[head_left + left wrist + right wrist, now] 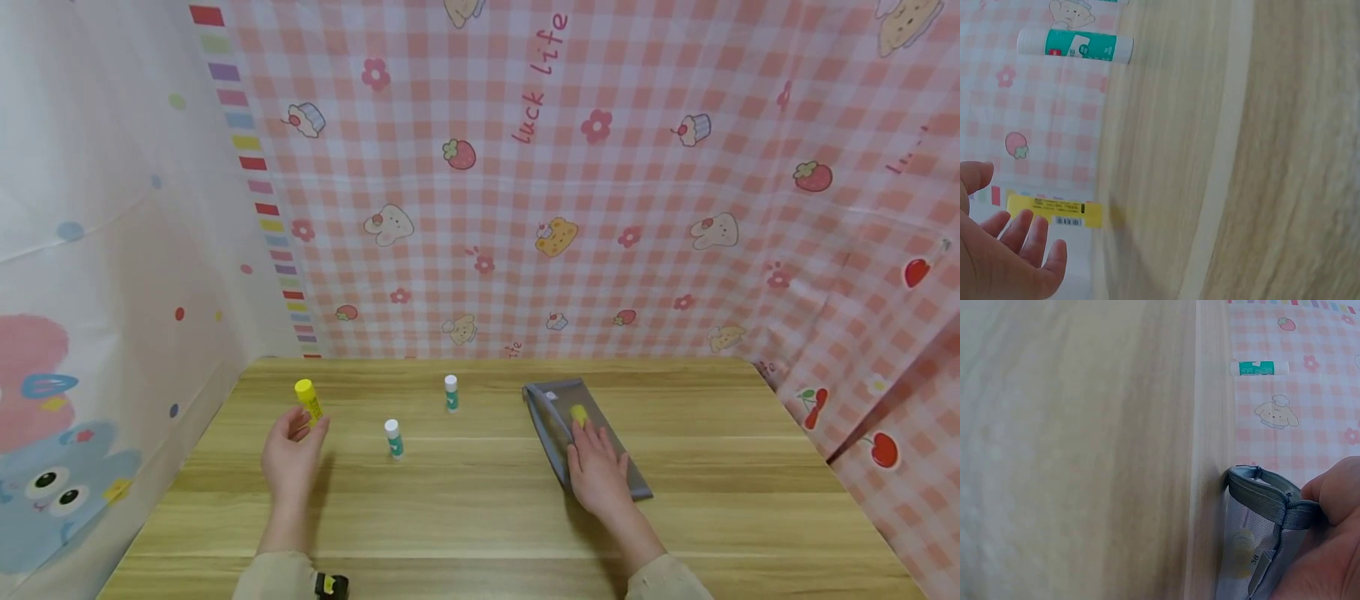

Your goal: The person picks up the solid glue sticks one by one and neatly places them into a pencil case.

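A yellow glue stick (309,402) stands upright at the table's left. My left hand (292,450) is beside it, fingers loosely bent and thumb apart. In the left wrist view the fingertips (1035,228) overlap the glue stick (1063,211); whether they touch it I cannot tell. On the right lies a grey mesh zip pouch (551,417), its mouth gaping along the left side. My right hand (600,475) holds the upper layer by its zip edge, thumb at the mouth (1263,478); the other fingers are hidden in the right wrist view. A yellow thing (1242,550) shows dimly through the mesh.
Two white-and-green glue sticks stand upright between the hands, one nearer (394,440) and one farther back (452,394). A pink checked cloth (510,275) hangs behind the wooden table (465,517), and a pale printed curtain (165,333) hangs at the left.
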A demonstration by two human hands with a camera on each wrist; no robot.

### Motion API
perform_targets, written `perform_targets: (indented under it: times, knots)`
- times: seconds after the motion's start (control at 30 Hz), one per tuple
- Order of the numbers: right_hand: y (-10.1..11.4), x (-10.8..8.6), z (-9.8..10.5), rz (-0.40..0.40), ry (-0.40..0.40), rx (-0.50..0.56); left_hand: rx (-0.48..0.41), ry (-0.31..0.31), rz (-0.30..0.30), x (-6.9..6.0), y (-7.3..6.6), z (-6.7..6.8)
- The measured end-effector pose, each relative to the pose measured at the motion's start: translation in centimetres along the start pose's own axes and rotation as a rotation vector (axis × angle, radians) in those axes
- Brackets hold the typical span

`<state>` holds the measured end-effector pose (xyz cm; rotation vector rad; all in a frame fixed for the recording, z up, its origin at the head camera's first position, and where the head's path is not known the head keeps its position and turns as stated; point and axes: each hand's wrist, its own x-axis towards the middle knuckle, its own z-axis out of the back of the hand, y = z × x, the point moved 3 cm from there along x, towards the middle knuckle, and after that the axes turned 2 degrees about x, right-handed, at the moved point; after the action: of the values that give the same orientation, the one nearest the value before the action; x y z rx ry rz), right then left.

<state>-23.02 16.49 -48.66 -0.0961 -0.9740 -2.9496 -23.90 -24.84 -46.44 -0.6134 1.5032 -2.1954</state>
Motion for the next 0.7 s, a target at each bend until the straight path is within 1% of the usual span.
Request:
perform_targets:
  times: [0.3, 0.4, 0.5, 0.6, 0.7]
  knots:
    - [0.1, 0.1, 0.2, 0.005, -0.006, -0.012, -0.146, 0.000, 0.099, 1.1, 1.5, 0.1]
    - [0.1, 0.1, 0.2, 0.008, -0.008, -0.009, -0.153, 0.001, 0.123, 1.6, 1.8, 0.2]
    - [0.1, 0.1, 0.1, 0.006, -0.006, -0.003, -0.135, 0.009, 0.137, 2.0, 2.0, 0.2]
    - [0.0, 0.2, 0.1, 0.006, -0.007, -0.004, -0.120, 0.021, 0.140, 2.6, 2.2, 0.1]
    - [-0.1, 0.2, 0.0, 0.004, -0.008, -0.007, -0.136, 0.029, 0.142, 3.1, 2.3, 0.1]
